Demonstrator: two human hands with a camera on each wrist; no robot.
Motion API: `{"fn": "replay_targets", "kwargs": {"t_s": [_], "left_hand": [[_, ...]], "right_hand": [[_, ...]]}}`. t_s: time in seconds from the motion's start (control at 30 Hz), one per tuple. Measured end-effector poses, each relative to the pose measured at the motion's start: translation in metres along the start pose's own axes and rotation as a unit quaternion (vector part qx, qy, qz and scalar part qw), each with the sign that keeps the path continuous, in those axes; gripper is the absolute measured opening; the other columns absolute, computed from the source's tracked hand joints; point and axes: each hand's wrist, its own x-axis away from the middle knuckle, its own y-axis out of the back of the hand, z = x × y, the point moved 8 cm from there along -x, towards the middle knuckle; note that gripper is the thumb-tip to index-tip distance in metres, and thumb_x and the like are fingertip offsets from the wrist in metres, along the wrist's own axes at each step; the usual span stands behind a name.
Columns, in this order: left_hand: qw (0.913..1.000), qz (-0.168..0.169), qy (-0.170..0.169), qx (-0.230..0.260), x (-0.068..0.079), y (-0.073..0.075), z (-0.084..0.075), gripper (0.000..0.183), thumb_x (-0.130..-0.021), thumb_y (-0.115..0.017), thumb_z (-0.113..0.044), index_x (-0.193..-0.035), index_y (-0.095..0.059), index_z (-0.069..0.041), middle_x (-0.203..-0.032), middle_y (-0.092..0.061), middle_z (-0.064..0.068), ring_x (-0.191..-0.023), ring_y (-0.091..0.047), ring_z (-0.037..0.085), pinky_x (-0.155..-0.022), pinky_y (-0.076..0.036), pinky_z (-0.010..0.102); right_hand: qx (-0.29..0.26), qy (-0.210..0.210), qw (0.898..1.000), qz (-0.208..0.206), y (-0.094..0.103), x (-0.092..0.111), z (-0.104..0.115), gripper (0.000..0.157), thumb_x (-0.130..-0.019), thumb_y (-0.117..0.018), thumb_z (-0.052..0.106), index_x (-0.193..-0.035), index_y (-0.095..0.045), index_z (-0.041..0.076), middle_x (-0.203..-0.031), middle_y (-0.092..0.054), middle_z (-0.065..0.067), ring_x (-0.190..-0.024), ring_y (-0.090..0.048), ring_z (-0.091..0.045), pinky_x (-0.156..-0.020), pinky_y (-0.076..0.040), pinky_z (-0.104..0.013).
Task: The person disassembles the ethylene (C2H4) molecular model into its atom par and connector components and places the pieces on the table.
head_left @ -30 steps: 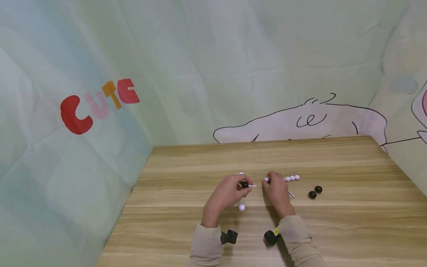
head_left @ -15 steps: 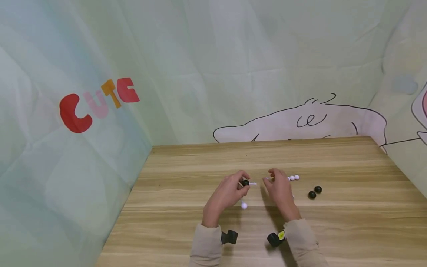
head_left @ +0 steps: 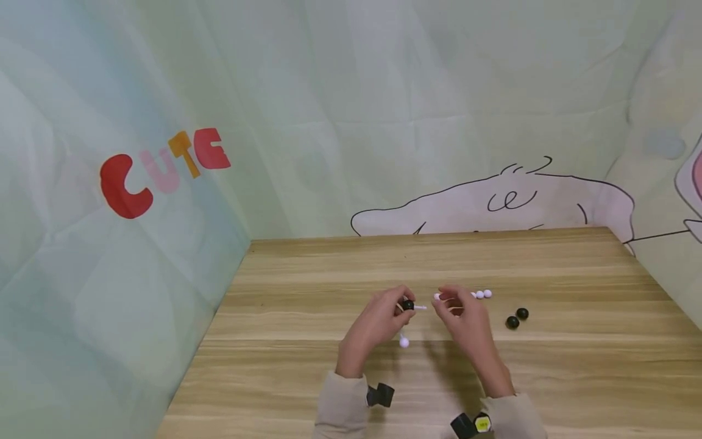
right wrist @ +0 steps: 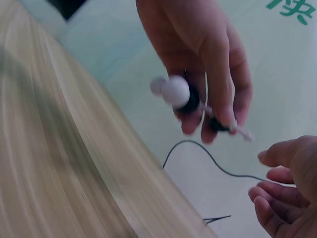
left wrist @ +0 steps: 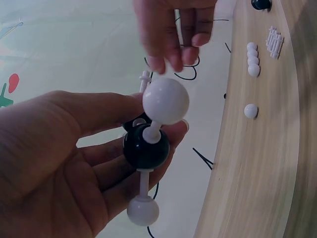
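My left hand (head_left: pixel 377 317) pinches a ball-and-stick molecular model. In the left wrist view it has two black balls, the nearer black ball (left wrist: pixel 146 147) joined by white sticks to an upper white ball (left wrist: pixel 166 101) and a lower white ball (left wrist: pixel 143 211). A bare white connector stick (head_left: pixel 420 308) points from the held end toward my right hand (head_left: pixel 466 314). That hand hovers to the right of the model with fingers loosely bent; the right wrist view shows nothing between them. Just past its fingertips in the head view, a loose white ball (head_left: pixel 437 297) lies on the table.
Several white balls (left wrist: pixel 253 60) lie in a row on the wooden table (head_left: pixel 307 268), beside a small bundle of white connector sticks (left wrist: pixel 274 42). Two black balls (head_left: pixel 512 322) lie farther right. A printed cloth backdrop (head_left: pixel 307 183) stands behind the table.
My right hand has drawn back toward me and slightly right, while the loose white ball has stayed in place. My left hand has shifted slightly right with the model.
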Motion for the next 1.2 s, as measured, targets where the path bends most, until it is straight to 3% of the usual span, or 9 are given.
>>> {"fn": "replay_targets", "kwargs": {"t_s": [0.23, 0.53, 0.83, 1.0, 1.2], "left_hand": [[0.9997, 0.004, -0.018, -0.016, -0.001, -0.006, -0.007, 0.018, -0.093, -0.062, -0.013, -0.11, -0.061, -0.008, -0.101, -0.067, 0.005, -0.082, -0.065, 0.008, -0.069, -0.05, 0.017], [0.999, 0.021, -0.038, 0.012, 0.001, -0.005, -0.008, 0.014, -0.093, -0.063, -0.015, -0.106, -0.061, -0.012, -0.099, -0.067, 0.001, -0.079, -0.063, 0.005, -0.068, -0.05, 0.017], [0.9968, 0.05, -0.041, 0.048, 0.002, -0.004, -0.003, 0.015, -0.093, -0.062, -0.02, -0.106, -0.062, -0.013, -0.091, -0.067, -0.001, -0.074, -0.062, 0.001, -0.065, -0.05, 0.019], [0.9956, 0.063, -0.031, 0.062, 0.002, -0.005, -0.002, 0.015, -0.093, -0.062, -0.018, -0.106, -0.062, -0.011, -0.091, -0.068, 0.007, -0.072, -0.062, 0.002, -0.064, -0.05, 0.02], [0.995, 0.068, -0.033, 0.065, 0.001, -0.005, -0.003, 0.014, -0.093, -0.062, -0.017, -0.105, -0.062, -0.009, -0.084, -0.068, 0.006, -0.068, -0.062, 0.004, -0.062, -0.049, 0.02]], "right_hand": [[-0.027, 0.038, 0.998, 0.03, -0.009, 0.014, 0.016, 0.009, -0.085, -0.071, 0.008, -0.094, -0.069, 0.006, -0.081, -0.068, -0.003, -0.071, -0.059, -0.002, -0.063, -0.049, -0.02], [-0.053, 0.016, 0.998, 0.027, -0.006, 0.02, 0.014, 0.005, -0.084, -0.072, 0.007, -0.087, -0.068, 0.009, -0.079, -0.068, -0.002, -0.07, -0.059, -0.001, -0.064, -0.051, -0.021], [-0.053, 0.06, 0.997, 0.012, -0.003, 0.024, 0.023, 0.01, -0.083, -0.073, 0.005, -0.086, -0.069, 0.013, -0.08, -0.069, 0.002, -0.07, -0.06, 0.0, -0.065, -0.052, -0.021], [-0.057, 0.084, 0.995, 0.005, -0.002, 0.026, 0.026, 0.011, -0.081, -0.074, 0.004, -0.086, -0.069, 0.012, -0.079, -0.07, 0.002, -0.069, -0.061, -0.001, -0.064, -0.053, -0.023], [-0.037, 0.089, 0.995, 0.001, -0.002, 0.028, 0.025, 0.012, -0.081, -0.073, 0.001, -0.085, -0.069, 0.012, -0.077, -0.07, 0.001, -0.067, -0.061, 0.0, -0.063, -0.052, -0.022]]}}
